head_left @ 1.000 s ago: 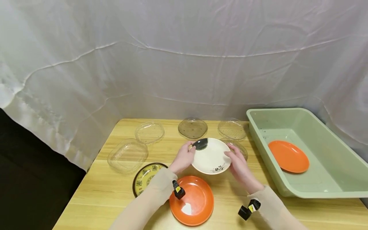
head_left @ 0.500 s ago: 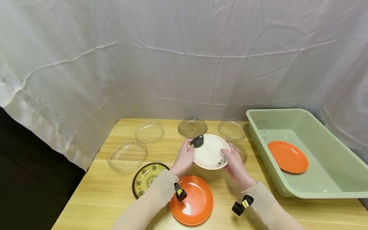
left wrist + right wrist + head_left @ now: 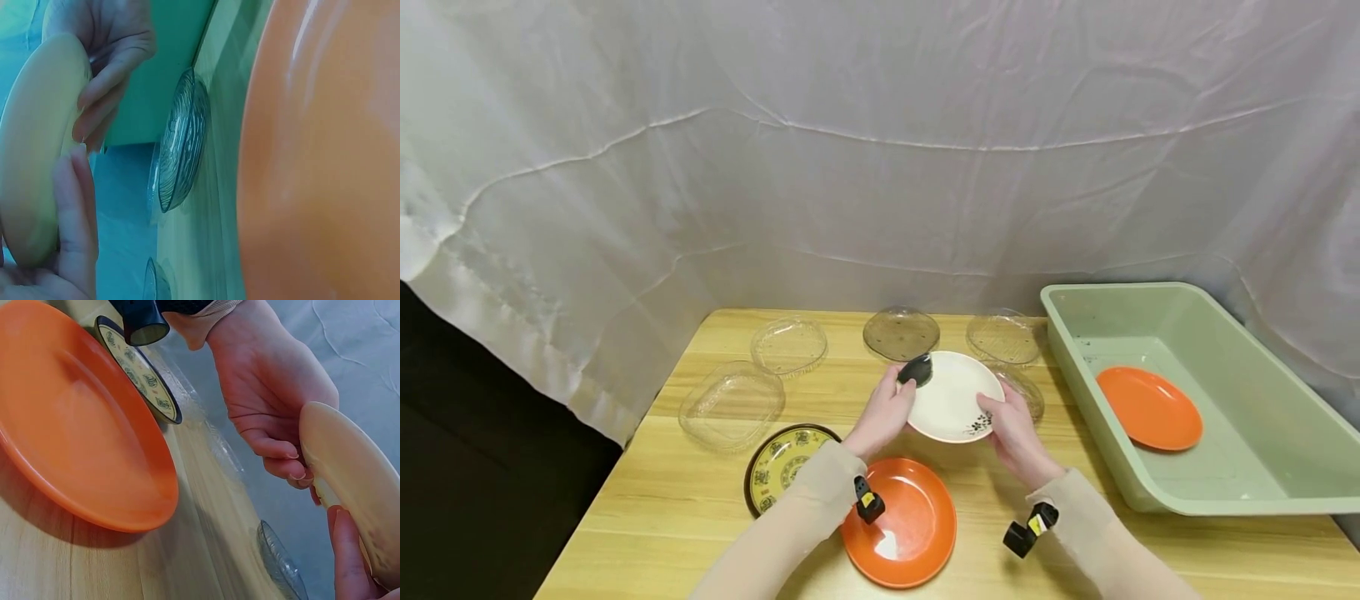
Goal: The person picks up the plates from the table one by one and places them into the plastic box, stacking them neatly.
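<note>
A white plate [image 3: 953, 400] with a black patch and a small floral print is held up off the table between both hands. My left hand [image 3: 883, 414] grips its left rim, thumb on the upper face and fingers beneath. On the opposite rim, my right hand [image 3: 1013, 427] pinches the plate the same way. Both wrist views show fingers curled under the plate's base [image 3: 44, 144]. Below the hands an orange plate [image 3: 917, 525] lies on the table. A yellow patterned plate [image 3: 778, 467] with a dark rim sits left of it, partly covered by the left sleeve.
A green basin [image 3: 1247, 507] stands at the right with an orange plate [image 3: 1150, 408] inside. Clear glass dishes [image 3: 733, 404] lie at the left, and a smoky brown dish [image 3: 901, 333] lies at the back. Another clear dish [image 3: 1003, 336] sits beside the basin. A grey curtain [image 3: 880, 167] hangs behind.
The white plate has risen slightly and turned, its floral print shifting toward the right hand. My right hand has moved a little left with it. Both hands keep their hold.
</note>
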A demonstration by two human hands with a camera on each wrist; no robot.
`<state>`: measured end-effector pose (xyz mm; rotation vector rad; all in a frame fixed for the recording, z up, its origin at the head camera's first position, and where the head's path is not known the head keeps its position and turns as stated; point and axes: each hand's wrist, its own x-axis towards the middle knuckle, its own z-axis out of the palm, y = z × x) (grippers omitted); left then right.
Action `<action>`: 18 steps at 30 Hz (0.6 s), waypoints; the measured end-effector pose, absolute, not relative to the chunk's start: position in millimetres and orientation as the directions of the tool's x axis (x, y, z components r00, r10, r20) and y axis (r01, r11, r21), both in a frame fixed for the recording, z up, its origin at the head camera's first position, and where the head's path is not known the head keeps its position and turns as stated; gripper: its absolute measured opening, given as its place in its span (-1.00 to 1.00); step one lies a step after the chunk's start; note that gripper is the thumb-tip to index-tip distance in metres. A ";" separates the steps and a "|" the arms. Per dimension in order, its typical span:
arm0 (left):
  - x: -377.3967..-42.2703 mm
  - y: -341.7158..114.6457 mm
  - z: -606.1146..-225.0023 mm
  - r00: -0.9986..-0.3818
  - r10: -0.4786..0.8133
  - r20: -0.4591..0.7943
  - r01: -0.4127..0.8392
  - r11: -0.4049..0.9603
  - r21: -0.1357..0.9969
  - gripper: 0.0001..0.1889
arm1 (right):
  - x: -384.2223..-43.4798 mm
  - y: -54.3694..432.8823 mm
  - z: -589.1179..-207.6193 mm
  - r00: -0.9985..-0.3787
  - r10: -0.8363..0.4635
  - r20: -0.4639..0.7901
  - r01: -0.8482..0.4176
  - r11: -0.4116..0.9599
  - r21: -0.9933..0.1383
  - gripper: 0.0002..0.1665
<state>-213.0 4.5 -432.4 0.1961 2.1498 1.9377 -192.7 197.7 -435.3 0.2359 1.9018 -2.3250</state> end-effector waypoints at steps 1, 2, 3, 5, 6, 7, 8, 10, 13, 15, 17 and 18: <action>-212.9 4.3 -432.0 -0.960 0.264 -0.091 -0.064 0.110 0.992 -0.61 | -192.7 197.9 -435.4 -0.980 -0.002 -0.201 0.197 -0.200 -0.960 -0.34; -213.0 4.2 -431.9 -0.958 0.271 -0.091 -0.064 0.109 0.992 -0.62 | -192.7 198.3 -435.6 -0.979 -0.003 -0.201 0.198 -0.203 -0.959 -0.33; -213.2 4.0 -431.9 -0.956 0.277 -0.093 -0.065 0.109 0.992 -0.62 | -192.4 198.4 -435.3 -0.979 -0.001 -0.203 0.198 -0.208 -0.958 -0.33; -213.9 3.8 -432.1 -0.954 0.284 -0.090 -0.060 0.113 0.992 -0.62 | -191.9 199.0 -435.0 -0.979 0.003 -0.206 0.200 -0.214 -0.956 -0.33; -214.3 3.6 -432.6 -0.954 0.287 -0.085 -0.052 0.119 0.992 -0.62 | -191.7 199.5 -434.8 -0.978 0.002 -0.208 0.203 -0.216 -0.955 -0.33; -214.9 3.3 -433.4 -0.953 0.292 -0.078 -0.045 0.120 0.992 -0.62 | -191.4 200.0 -434.7 -0.978 0.003 -0.211 0.205 -0.218 -0.954 -0.33; -215.4 3.0 -434.1 -0.952 0.296 -0.074 -0.039 0.124 0.992 -0.62 | -191.1 200.6 -434.4 -0.977 0.002 -0.213 0.208 -0.218 -0.954 -0.33; -216.3 2.6 -435.0 -0.951 0.303 -0.067 -0.032 0.120 0.992 -0.62 | -190.4 201.6 -433.9 -0.976 0.006 -0.219 0.212 -0.218 -0.953 -0.33; -217.5 2.0 -436.2 -0.947 0.314 -0.063 -0.034 0.095 0.995 -0.61 | -189.0 203.0 -432.6 -0.973 0.014 -0.232 0.224 -0.216 -0.950 -0.33; -218.2 2.2 -436.4 -0.947 0.315 -0.060 -0.038 0.077 0.996 -0.60 | -188.3 203.8 -431.5 -0.970 0.028 -0.242 0.230 -0.220 -0.948 -0.33; -218.8 2.1 -436.0 -0.950 0.308 -0.057 -0.033 0.082 0.996 -0.59 | -187.7 205.1 -430.5 -0.967 0.043 -0.250 0.235 -0.225 -0.946 -0.33; -219.0 2.2 -435.6 -0.951 0.303 -0.057 -0.031 0.088 0.996 -0.59 | -187.7 206.1 -430.2 -0.966 0.051 -0.252 0.234 -0.230 -0.945 -0.33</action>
